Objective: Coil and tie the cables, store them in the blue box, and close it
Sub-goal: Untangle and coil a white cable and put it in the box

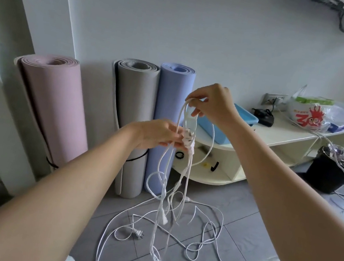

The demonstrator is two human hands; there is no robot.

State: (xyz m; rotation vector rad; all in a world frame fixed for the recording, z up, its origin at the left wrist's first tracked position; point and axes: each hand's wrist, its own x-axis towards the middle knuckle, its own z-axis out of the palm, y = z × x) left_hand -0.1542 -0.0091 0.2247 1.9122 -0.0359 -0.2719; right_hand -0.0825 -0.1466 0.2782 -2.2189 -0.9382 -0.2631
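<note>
I see three rolled mats point(133, 109) standing against the wall at left. My left hand point(156, 134) pinches the white cable point(183, 178) at a knotted bunch; my right hand point(211, 101), higher, pinches its top loop. The rest of the cable hangs tangled onto the floor point(234, 201). The blue box point(224, 128) sits open on the cream counter point(292, 133) behind, right.

White cables point(173, 199) sheathed in smooth, faintly glossy plastic hang at centre frame above matt grey floor tiles point(234, 201). Left of centre, three rolled mats point(131, 111) show a soft, matt foam texture. At right, a glossy blue plastic box point(243, 117) sits on a smooth cream shelf unit point(280, 135) beside crinkled plastic bags point(307, 115).
</note>
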